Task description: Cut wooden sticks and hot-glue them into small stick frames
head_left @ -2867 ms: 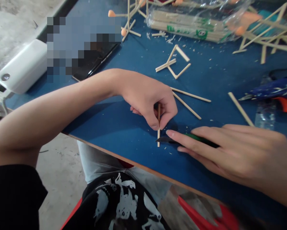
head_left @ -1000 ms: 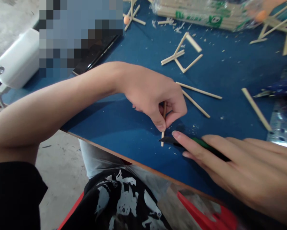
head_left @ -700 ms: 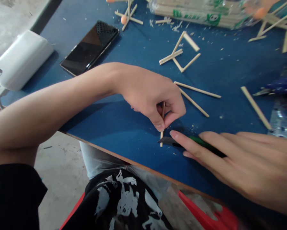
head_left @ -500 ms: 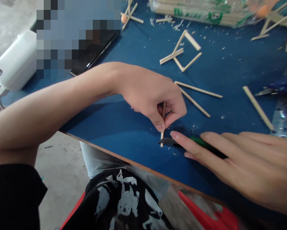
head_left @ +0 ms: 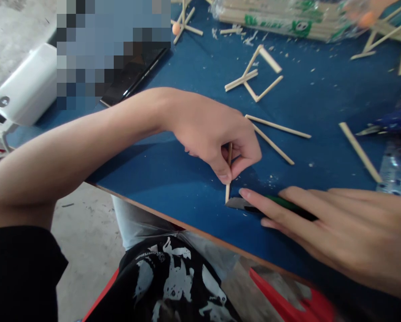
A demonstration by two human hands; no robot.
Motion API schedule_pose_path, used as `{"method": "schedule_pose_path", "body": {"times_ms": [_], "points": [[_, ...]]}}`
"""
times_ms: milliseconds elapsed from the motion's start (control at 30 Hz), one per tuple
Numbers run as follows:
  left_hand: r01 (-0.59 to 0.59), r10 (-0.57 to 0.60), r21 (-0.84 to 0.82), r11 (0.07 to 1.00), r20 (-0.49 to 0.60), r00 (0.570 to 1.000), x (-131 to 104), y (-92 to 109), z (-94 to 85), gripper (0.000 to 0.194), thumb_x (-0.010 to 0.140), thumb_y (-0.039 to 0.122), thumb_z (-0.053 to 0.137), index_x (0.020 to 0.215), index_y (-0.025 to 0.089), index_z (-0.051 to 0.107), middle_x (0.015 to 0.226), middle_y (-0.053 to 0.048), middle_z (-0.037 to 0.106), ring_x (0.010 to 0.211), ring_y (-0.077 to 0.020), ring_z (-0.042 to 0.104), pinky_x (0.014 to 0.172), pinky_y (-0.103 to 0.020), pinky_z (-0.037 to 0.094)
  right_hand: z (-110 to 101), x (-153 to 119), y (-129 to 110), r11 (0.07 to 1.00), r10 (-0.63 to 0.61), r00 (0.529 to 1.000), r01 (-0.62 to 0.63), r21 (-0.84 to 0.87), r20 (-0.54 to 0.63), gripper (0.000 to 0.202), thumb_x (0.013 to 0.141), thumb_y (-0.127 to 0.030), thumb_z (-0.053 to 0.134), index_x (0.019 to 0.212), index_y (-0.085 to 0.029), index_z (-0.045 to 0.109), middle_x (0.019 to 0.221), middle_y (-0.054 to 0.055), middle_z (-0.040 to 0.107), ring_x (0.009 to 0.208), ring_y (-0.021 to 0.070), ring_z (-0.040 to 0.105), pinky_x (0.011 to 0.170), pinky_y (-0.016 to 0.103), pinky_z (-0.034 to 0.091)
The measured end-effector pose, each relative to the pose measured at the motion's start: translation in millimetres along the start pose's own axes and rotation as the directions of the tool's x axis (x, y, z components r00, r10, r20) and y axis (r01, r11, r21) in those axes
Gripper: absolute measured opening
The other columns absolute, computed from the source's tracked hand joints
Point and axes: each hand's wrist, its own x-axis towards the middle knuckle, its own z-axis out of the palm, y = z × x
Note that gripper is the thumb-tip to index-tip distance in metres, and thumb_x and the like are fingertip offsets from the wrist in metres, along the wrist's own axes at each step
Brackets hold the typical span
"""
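Observation:
Between thumb and forefinger, my left hand (head_left: 217,134) pinches a thin wooden stick (head_left: 227,193), whose lower end points toward me on the blue table (head_left: 173,179). My right hand (head_left: 331,228) is closed around a green-handled utility knife (head_left: 242,204), with the forefinger laid along it. The blade's tip is at the lower end of the stick; whether it touches cannot be made out. Two loose sticks (head_left: 277,126) lie just beyond my left hand, partly hidden by it. Part of the knife handle is covered by my right fingers.
Joined sticks (head_left: 250,79) lie farther back, near a plastic bag of sticks (head_left: 280,20). Stick structures with orange balls (head_left: 176,29) stand at the far side. Another stick (head_left: 361,152) lies at right, beside a clear ruler-like strip (head_left: 396,165). A white device (head_left: 26,85) is at left.
The knife blade has shifted slightly right and toward me, from across the stick to its lower tip. The stick's end looks shorter. My left hand has barely moved.

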Motion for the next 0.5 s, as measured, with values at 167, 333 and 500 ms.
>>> {"method": "schedule_pose_path", "body": {"times_ms": [167,333,500], "points": [[0.015,-0.015,-0.019,1.000,-0.001,1.000,-1,-2,0.1,0.008,0.100,0.026,0.075,0.093,0.023,0.078,0.080,0.004,0.076,0.067,-0.0123,0.066,0.058,-0.025,0.045,1,4,10,0.991,0.119,0.993,-0.119,0.052,0.013,0.045,0.116,-0.046,0.039,0.145,-0.042,0.074,0.085,-0.006,0.078,0.052,0.0144,0.061,0.055,0.032,0.033],[0.041,-0.041,-0.083,0.996,-0.007,0.999,-1,-3,1.7,0.005,0.097,0.023,0.077,0.093,0.021,0.077,0.083,0.002,0.078,0.070,-0.0128,0.068,0.061,-0.023,0.048,-3,8,3,0.994,0.099,0.993,-0.102,-0.049,-0.058,0.039,0.114,-0.041,0.051,0.147,-0.042,0.073,0.089,-0.007,0.081,0.052,0.0140,0.062,0.055,0.032,0.033],[0.049,-0.051,-0.080,0.996,-0.020,0.998,-1,-3,2.2,0.006,0.097,0.025,0.077,0.093,0.021,0.079,0.082,0.003,0.078,0.070,-0.0123,0.067,0.061,-0.023,0.047,-6,13,-7,0.996,0.065,0.996,-0.069,-0.057,-0.065,0.037,0.113,-0.034,0.054,0.141,-0.033,0.078,0.086,-0.002,0.079,0.052,0.0167,0.060,0.052,0.033,0.037]]}}
